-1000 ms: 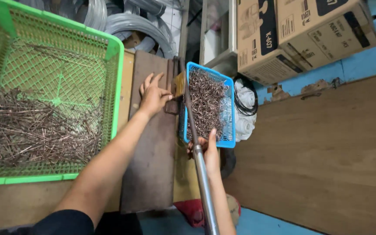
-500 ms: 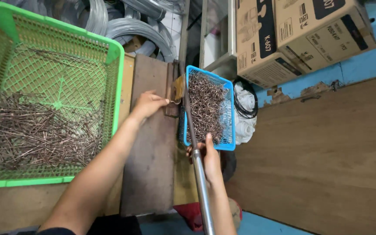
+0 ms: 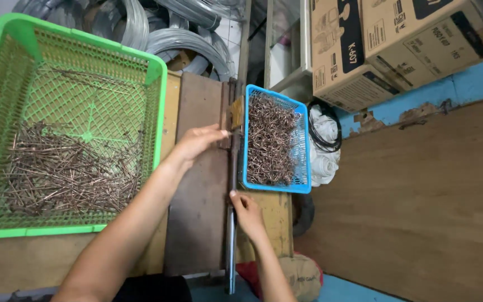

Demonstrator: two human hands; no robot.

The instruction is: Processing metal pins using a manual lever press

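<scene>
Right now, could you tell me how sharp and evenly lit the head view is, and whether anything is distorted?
Head view: light is soft and even, with no harsh glare. The left hand and right hand at the metal bar look sharp, as do the pieces in the blue basket. The wide lens bows the green basket and cardboard boxes toward the edges.

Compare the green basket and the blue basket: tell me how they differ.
The green plastic mesh basket is much larger than the blue plastic mesh basket. The green basket sits left of the dark metal plate, the blue basket right of it. The straight copper-coloured wire pieces cover only the green basket's near half; the bent copper-coloured wire pieces cover nearly all of the blue basket's floor. Both are open, rectangular and latticed.
</scene>
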